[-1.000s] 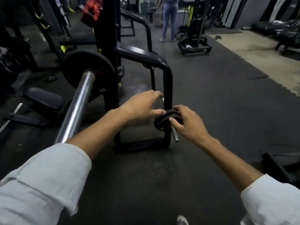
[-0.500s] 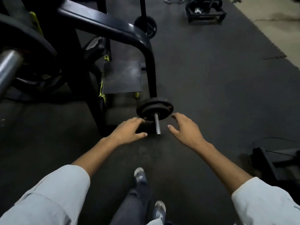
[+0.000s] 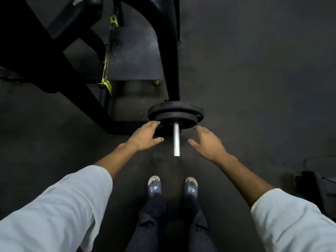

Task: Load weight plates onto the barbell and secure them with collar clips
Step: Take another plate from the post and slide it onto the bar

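Currently both hands spread and empty, left hand (image 3: 145, 136) fingertips at the rim of the small round black iron weight plates (image 3: 175, 113) stacked on the short silver steel storage peg (image 3: 176, 139), right hand (image 3: 206, 142) just beside; peg axis points back toward the person, so plates slide off that way.

Two round black iron weight plates (image 3: 175, 113) sit stacked on a short silver steel peg (image 3: 176, 139), just beyond and between both open hands.
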